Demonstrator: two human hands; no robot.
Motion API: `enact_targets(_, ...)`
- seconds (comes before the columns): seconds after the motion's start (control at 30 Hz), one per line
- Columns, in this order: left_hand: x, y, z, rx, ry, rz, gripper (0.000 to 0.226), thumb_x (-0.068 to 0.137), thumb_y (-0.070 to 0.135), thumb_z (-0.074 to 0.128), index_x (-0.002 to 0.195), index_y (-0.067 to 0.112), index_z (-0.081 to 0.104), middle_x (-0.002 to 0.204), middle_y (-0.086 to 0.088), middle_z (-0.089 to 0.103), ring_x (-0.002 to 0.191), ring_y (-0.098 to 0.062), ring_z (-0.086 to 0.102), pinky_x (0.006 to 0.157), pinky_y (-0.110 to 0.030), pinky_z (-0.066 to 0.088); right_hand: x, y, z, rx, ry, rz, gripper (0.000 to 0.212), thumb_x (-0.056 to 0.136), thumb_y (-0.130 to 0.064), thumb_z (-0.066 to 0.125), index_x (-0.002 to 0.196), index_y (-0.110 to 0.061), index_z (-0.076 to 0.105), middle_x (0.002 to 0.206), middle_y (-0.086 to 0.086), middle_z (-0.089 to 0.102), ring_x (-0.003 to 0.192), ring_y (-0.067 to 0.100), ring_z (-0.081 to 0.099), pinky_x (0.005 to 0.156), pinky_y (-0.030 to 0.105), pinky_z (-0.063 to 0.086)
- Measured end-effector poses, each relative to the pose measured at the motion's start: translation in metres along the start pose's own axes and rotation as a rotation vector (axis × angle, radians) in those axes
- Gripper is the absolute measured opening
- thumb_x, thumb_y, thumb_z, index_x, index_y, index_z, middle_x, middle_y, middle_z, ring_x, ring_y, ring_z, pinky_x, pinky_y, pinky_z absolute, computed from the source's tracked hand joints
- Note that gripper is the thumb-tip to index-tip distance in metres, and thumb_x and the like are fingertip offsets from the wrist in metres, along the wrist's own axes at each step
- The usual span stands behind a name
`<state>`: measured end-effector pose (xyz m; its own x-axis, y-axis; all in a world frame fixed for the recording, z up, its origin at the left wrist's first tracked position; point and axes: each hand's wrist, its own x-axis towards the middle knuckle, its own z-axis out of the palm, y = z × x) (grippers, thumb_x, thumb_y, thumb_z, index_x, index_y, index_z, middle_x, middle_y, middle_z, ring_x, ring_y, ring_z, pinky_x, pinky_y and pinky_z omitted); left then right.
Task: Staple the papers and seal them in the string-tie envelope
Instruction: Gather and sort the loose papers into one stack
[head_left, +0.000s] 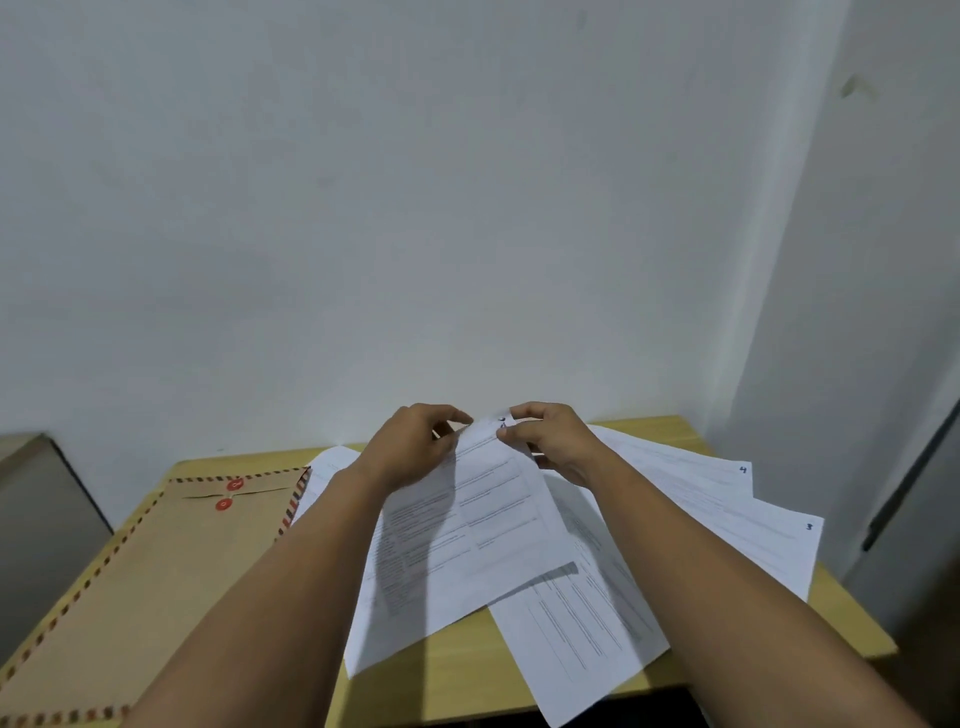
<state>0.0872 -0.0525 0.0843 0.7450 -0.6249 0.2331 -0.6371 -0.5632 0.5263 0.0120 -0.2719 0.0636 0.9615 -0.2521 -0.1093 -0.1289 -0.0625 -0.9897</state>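
The printed sheet (467, 525) held up in the middle has its long axis running from the far edge of the surface (457, 670) back toward the person, its far corner raised and its near end drooping onto the other papers. The left hand (410, 452) and the right hand (550, 441) meet at that far corner, both pinching it between thumb and fingertips, knuckles up, the two nearly touching each other. Both bare forearms reach forward from the lower edge of the view and converge on the sheet.

Under and to the right of the held sheet lie more loose papers (727, 514), fanned out with their long axes pointing off toward the far right; two of them carry handwritten numbers, a 4 and a 3, at their far corners. Another printed page (576, 634) lies nearer the person, overhanging the near edge of the surface. Left of the held sheet lies the brown string-tie envelope (145, 582), flat, its long axis running toward the person, with a striped red-and-dark border and two red discs (228, 493) at its far end.

The surface is pale yellow wood, pushed against a plain white wall (415, 208). A grey-brown box-like object (36, 519) stands left of the envelope, against the wall.
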Motion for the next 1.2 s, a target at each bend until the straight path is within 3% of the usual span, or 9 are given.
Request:
enact_targets(0.13, -0.004, -0.012, 0.007, 0.031, -0.033, -0.018, 0.029, 0.101, 0.026, 0.057, 0.125, 0.035, 0.070, 0.097, 0.009, 0.072, 0.083, -0.009, 0.065, 0.076, -0.030, 0.052, -0.003, 0.013, -0.022, -0.240, 0.080, 0.095, 0.024, 0.090, -0.017, 0.078, 0.113, -0.014, 0.073, 0.098, 0.004, 0.082, 0.076, 0.016, 0.076, 0.072, 0.029, 0.054)
enact_targets(0.27, -0.007, -0.021, 0.014, 0.060, -0.035, -0.049, 0.030, 0.101, 0.021, 0.057, 0.125, 0.033, 0.071, 0.097, 0.006, 0.073, 0.081, -0.012, 0.065, 0.071, -0.026, 0.044, -0.013, 0.032, -0.056, -0.745, 0.089, 0.314, 0.031, 0.090, -0.021, 0.081, 0.116, -0.010, 0.068, 0.111, 0.010, 0.078, 0.079, 0.020, 0.072, 0.063, 0.027, 0.050)
enact_targets(0.43, -0.008, -0.021, 0.027, 0.045, -0.039, -0.047, 0.031, 0.100, 0.019, 0.058, 0.123, 0.032, 0.072, 0.097, 0.003, 0.074, 0.066, -0.002, 0.058, 0.061, -0.022, 0.042, -0.034, 0.055, -0.080, -1.147, 0.074, 0.530, 0.076, 0.071, -0.043, 0.095, 0.129, -0.011, 0.056, 0.129, 0.007, 0.065, 0.116, 0.030, 0.066, 0.096, 0.042, 0.057)
enact_targets(0.57, -0.008, -0.022, 0.035, 0.029, -0.053, -0.043, 0.032, 0.099, 0.018, 0.057, 0.123, 0.032, 0.072, 0.096, 0.003, 0.074, 0.068, -0.003, 0.059, 0.065, -0.025, 0.043, -0.042, 0.073, -0.083, -1.167, 0.108, 0.533, 0.074, 0.062, -0.052, 0.097, 0.113, -0.013, 0.059, 0.111, 0.003, 0.067, 0.105, 0.028, 0.064, 0.086, 0.037, 0.055)
enact_targets(0.73, -0.008, -0.022, 0.036, 0.024, -0.059, -0.050, 0.033, 0.099, 0.017, 0.057, 0.125, 0.032, 0.071, 0.096, 0.002, 0.073, 0.073, -0.003, 0.061, 0.067, -0.026, 0.043, -0.034, 0.082, -0.078, -1.153, 0.083, 0.610, 0.084, 0.044, -0.064, 0.098, 0.098, -0.016, 0.055, 0.098, 0.003, 0.064, 0.106, 0.033, 0.066, 0.097, 0.049, 0.056)
enact_targets(0.83, -0.008, -0.021, 0.036, 0.022, -0.061, -0.058, 0.033, 0.099, 0.018, 0.057, 0.124, 0.032, 0.071, 0.094, 0.003, 0.073, 0.073, -0.005, 0.062, 0.068, -0.026, 0.044, -0.034, 0.079, -0.072, -1.159, 0.060, 0.637, 0.084, 0.052, -0.060, 0.098, 0.107, -0.015, 0.053, 0.106, 0.005, 0.065, 0.110, 0.034, 0.066, 0.100, 0.051, 0.055)
enact_targets(0.97, -0.009, -0.020, 0.036, 0.013, -0.062, -0.073, 0.034, 0.099, 0.017, 0.056, 0.124, 0.033, 0.072, 0.093, 0.005, 0.073, 0.074, -0.011, 0.065, 0.067, -0.026, 0.046, -0.038, 0.074, -0.071, -1.125, 0.030, 0.675, 0.071, 0.069, -0.052, 0.094, 0.114, -0.012, 0.058, 0.111, 0.003, 0.070, 0.110, 0.028, 0.066, 0.099, 0.041, 0.054)
enact_targets(1.1, -0.011, -0.018, 0.035, 0.009, -0.059, -0.066, 0.034, 0.099, 0.016, 0.056, 0.123, 0.032, 0.072, 0.090, 0.006, 0.071, 0.075, -0.014, 0.067, 0.068, -0.027, 0.049, -0.039, 0.078, -0.073, -1.111, 0.015, 0.652, 0.080, 0.071, -0.044, 0.095, 0.132, -0.007, 0.057, 0.130, 0.010, 0.064, 0.119, 0.034, 0.062, 0.104, 0.046, 0.054)
enact_targets(1.2, -0.012, -0.015, 0.033, -0.039, -0.023, -0.049, 0.031, 0.099, 0.016, 0.058, 0.121, 0.032, 0.074, 0.085, 0.012, 0.070, 0.066, -0.022, 0.063, 0.065, -0.029, 0.049, -0.038, 0.068, -0.076, -1.064, -0.002, 0.599, 0.059, 0.082, -0.026, 0.089, 0.129, -0.003, 0.064, 0.130, 0.013, 0.069, 0.115, 0.033, 0.068, 0.097, 0.046, 0.058)
